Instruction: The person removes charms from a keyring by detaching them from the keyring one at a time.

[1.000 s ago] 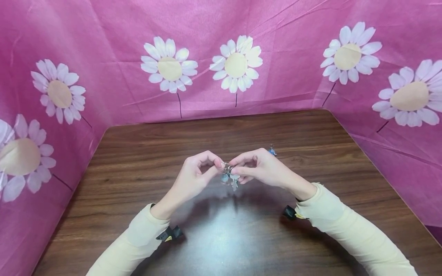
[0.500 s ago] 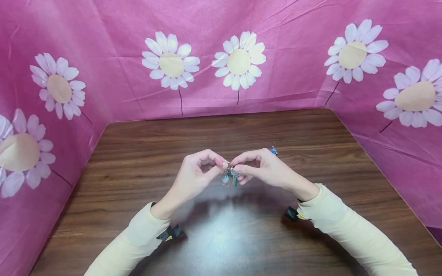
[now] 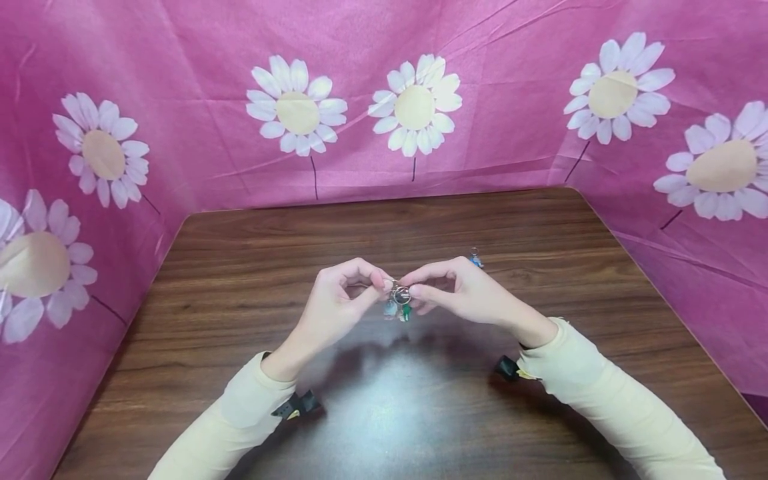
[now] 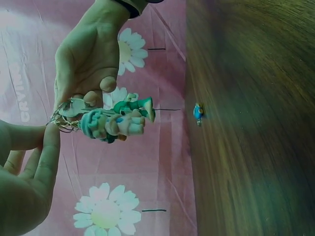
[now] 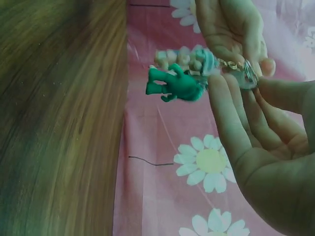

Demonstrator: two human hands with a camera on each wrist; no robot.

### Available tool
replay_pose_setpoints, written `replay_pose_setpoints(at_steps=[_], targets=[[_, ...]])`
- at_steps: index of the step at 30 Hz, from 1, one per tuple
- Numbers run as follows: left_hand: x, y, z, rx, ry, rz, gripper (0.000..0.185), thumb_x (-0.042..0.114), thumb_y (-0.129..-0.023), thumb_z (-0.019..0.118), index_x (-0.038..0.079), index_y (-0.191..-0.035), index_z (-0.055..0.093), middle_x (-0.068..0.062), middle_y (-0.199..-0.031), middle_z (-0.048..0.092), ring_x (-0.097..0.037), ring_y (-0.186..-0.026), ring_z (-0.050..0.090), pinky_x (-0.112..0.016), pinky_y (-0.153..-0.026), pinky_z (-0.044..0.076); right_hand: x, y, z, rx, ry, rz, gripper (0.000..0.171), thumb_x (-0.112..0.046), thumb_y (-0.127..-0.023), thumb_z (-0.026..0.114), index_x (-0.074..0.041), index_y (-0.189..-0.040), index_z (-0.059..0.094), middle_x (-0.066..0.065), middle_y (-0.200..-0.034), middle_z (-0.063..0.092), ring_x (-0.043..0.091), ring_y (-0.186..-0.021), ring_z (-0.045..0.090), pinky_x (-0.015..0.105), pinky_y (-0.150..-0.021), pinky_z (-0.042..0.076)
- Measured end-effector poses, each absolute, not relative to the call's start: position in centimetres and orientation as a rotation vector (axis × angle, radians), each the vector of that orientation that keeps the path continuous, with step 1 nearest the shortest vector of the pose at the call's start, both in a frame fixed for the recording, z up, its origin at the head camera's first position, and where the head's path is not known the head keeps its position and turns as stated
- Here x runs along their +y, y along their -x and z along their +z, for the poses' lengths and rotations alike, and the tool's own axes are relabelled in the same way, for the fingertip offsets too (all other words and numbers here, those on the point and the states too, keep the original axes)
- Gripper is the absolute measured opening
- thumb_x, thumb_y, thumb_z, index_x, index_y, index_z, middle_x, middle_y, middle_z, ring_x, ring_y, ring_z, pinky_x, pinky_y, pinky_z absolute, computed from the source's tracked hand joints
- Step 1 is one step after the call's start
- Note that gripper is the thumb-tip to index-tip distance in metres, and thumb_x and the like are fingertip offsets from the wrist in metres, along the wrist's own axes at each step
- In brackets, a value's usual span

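Both my hands are raised a little above the middle of the brown wooden surface, meeting fingertip to fingertip over a small key ring. My left hand has its grip narrow, thumb and forefinger pinched on the left side of the ring, the other fingers curled in behind. My right hand pinches the ring's right side in the same way, thumb below and forefinger above, so the ring sits held between the two grips.

From the ring hang little charms: a green figure and a paler figure with teal on it, both dangling clear of the surface. In the left wrist view a flat silvery piece lies by my right thumb; I cannot tell whether it is a key.

Farther off, just beyond my right hand, a small blue charm lies alone on the wood. Pink cloth printed with white daisies walls the far, left and right sides.
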State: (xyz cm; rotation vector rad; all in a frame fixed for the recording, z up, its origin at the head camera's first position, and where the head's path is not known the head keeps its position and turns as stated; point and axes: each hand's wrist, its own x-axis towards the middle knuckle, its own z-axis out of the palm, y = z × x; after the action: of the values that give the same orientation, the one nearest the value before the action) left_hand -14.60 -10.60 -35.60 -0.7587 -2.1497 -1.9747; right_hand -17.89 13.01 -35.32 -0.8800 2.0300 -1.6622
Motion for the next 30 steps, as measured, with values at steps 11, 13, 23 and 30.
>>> replay_pose_setpoints(at_steps=[11,13,23,30], targets=[[-10.51,14.41,-35.81,-2.163,0.739,-2.008,0.015,-0.012,-0.09,0.068,0.0,-0.083,0.064,-0.013,-0.09,0.074,-0.022,-0.087,0.072,-0.036,-0.078,0.062,12.93,18.28,-36.11,2.029,1.033,-1.634,0.014,0.0,-0.1,0.061,-0.003,-0.109,0.071,0.014,-0.112,0.063,0.036,-0.081,0.069,0.045,-0.066,0.062],[-10.52,14.4,-35.88,-2.162,0.74,-2.011,0.016,-0.013,-0.089,0.068,0.0,-0.082,0.063,-0.013,-0.091,0.074,-0.022,-0.087,0.072,-0.037,-0.079,0.062,12.92,18.35,-36.21,2.026,1.062,-1.604,0.015,0.001,-0.101,0.059,-0.003,-0.11,0.07,0.014,-0.114,0.061,0.038,-0.08,0.067,0.044,-0.066,0.062],[-10.51,14.49,-36.04,-2.16,0.752,-2.016,0.018,-0.015,-0.089,0.067,0.0,-0.081,0.063,-0.013,-0.091,0.074,-0.026,-0.089,0.072,-0.037,-0.081,0.061,12.95,18.36,-36.23,2.16,1.074,-1.486,0.012,-0.003,-0.1,0.063,-0.001,-0.109,0.071,0.008,-0.097,0.074,0.025,-0.073,0.071,0.045,-0.067,0.062],[-10.56,14.5,-35.99,-2.195,0.776,-1.938,0.016,-0.01,-0.09,0.069,0.004,-0.083,0.066,-0.007,-0.092,0.075,-0.023,-0.09,0.072,-0.036,-0.08,0.061,12.88,18.06,-35.99,2.152,0.975,-1.497,0.013,-0.006,-0.101,0.063,-0.001,-0.108,0.072,0.013,-0.095,0.074,0.027,-0.073,0.073,0.039,-0.067,0.063]])
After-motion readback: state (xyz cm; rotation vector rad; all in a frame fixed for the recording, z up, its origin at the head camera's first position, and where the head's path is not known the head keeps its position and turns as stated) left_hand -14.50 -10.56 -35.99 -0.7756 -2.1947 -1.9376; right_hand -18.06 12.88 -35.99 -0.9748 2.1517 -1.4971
